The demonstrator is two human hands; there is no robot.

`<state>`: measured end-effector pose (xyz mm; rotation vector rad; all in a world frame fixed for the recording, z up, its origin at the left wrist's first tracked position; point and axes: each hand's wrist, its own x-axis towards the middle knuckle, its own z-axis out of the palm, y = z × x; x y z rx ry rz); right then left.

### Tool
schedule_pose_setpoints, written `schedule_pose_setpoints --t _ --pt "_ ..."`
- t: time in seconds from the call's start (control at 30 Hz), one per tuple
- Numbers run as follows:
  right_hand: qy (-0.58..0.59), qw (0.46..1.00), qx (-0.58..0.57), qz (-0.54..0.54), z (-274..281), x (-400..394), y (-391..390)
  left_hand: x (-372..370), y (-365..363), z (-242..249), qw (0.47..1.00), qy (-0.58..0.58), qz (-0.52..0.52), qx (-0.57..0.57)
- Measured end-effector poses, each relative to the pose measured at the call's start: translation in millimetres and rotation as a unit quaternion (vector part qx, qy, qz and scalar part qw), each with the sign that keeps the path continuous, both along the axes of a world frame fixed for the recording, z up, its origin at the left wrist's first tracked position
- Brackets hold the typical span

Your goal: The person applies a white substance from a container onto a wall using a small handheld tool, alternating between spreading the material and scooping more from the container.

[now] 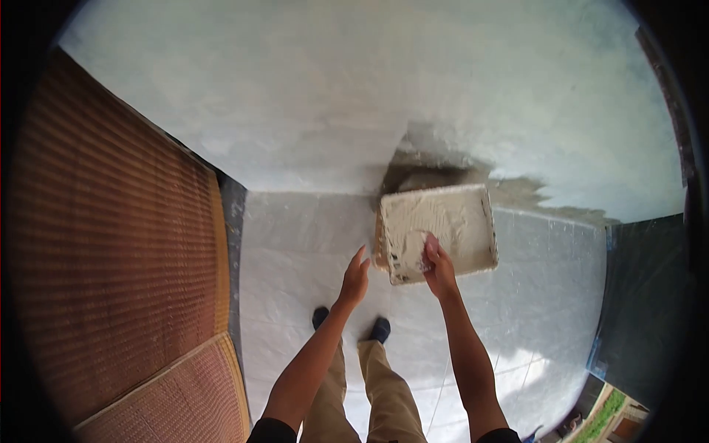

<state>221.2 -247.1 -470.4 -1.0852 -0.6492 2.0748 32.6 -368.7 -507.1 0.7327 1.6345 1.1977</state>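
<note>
A rectangular tray (pixel 492 229) with a smeared rim contains a layer of thick, cream-coloured paste (pixel 450 214). My right hand (pixel 439 272) reaches over the tray's near edge, its fingers closed at the paste. Something pale and rounded, coated in the paste, shows at the fingertips; I cannot make out what it is. To the left of the tray, apart from it, my left hand (pixel 355 280) is held in the air with thumb and fingers spread and nothing in it.
A pale wall (pixel 317 96) rises ahead, with a darker bare patch (pixel 436 159) behind the tray. Grey sheeting (pixel 295 244) covers the floor. Brown woven mats (pixel 125 244) line the left side, and a dark panel (pixel 650 295) stands at right. My shoes (pixel 379 329) are below.
</note>
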Motion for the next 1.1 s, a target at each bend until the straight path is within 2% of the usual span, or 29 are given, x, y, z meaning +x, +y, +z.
schedule_pose_setpoints --t 0.2,0.4,0.5,0.57,0.67,0.7,0.9,1.1 --pt "0.078 0.996 0.03 -0.015 114 -19 -6 -105 15 106 0.99 0.114 0.045 0.066" --pt "0.126 0.987 0.096 -0.006 216 -42 -2 -218 39 254 0.964 0.193 0.102 0.15" --pt "0.139 0.981 0.133 -0.001 261 -63 2 -267 42 321 0.949 0.219 0.129 0.189" --pt "0.134 0.982 0.135 -0.012 295 -81 1 -296 43 352 0.919 0.29 0.159 0.214" --pt "0.124 0.979 0.16 -0.016 335 -112 7 -330 49 411 0.906 0.297 0.184 0.239" --pt "0.131 0.977 0.166 -0.014 346 -123 11 -341 55 424 0.891 0.299 0.194 0.282" --pt "0.086 0.968 0.235 0.011 422 -198 40 -384 79 491 0.823 0.407 0.254 0.304" --pt "0.096 0.954 0.28 0.042 485 -273 59 -427 94 508 0.771 0.476 0.295 0.304"
